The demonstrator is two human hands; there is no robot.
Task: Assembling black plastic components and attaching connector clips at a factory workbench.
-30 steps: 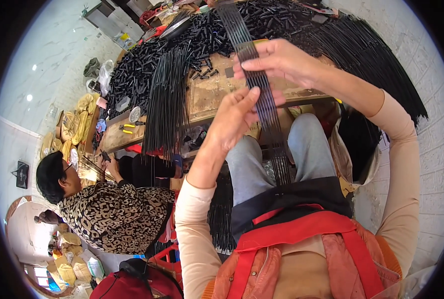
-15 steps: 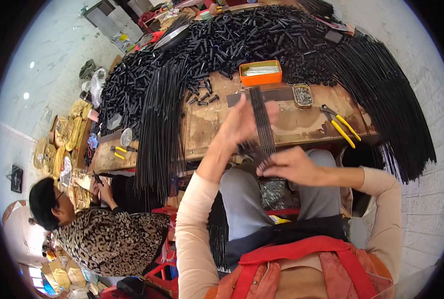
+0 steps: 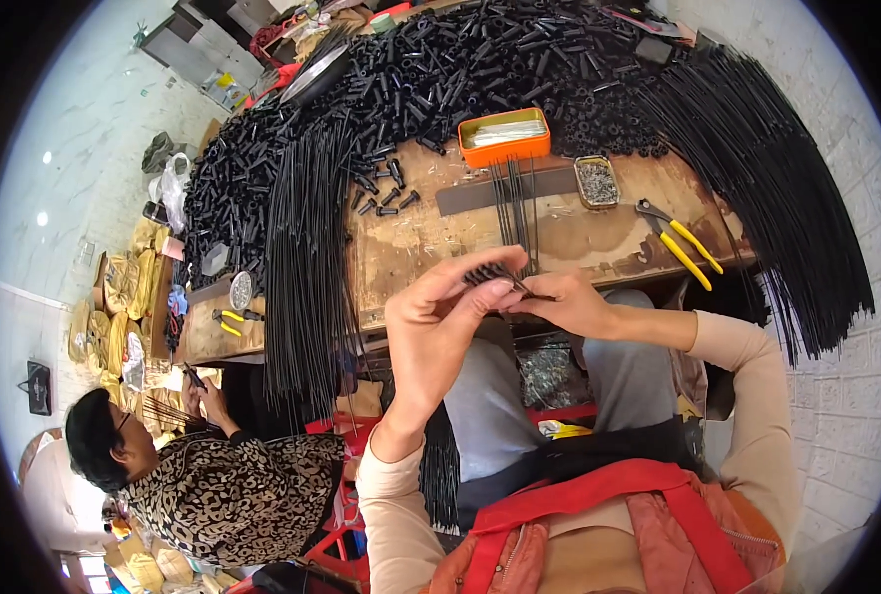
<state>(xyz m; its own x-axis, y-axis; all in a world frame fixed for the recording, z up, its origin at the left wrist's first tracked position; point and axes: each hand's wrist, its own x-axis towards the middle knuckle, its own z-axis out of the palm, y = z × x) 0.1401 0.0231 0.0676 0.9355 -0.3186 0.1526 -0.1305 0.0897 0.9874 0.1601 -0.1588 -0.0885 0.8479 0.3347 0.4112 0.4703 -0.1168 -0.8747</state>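
Observation:
A bunch of thin black rods (image 3: 516, 213) reaches from my hands out over the table, its far ends fanned apart. My left hand (image 3: 436, 322) is closed around the near end of the bunch, thumb on top, and dark thick tips show between thumb and fingers. Right beside it, my right hand (image 3: 571, 305) pinches the same end, with a thin dark piece between its fingertips. Fingers cover the exact spot where the two grips meet. Both hands are above my lap, just off the table's front edge.
On the wooden table (image 3: 411, 252) stand an orange box (image 3: 508, 147) of pale sticks and a small dish (image 3: 596, 182) of metal bits. Yellow-handled pliers (image 3: 680, 244) lie rightward. Black tubes (image 3: 480, 69) heap behind; rod bundles (image 3: 307, 257) hang leftward. A co-worker (image 3: 213, 465) sits at left.
My left hand has come down from the middle of the rods to their near end, beside my right hand. The rods' far ends have spread. The view has shifted slightly.

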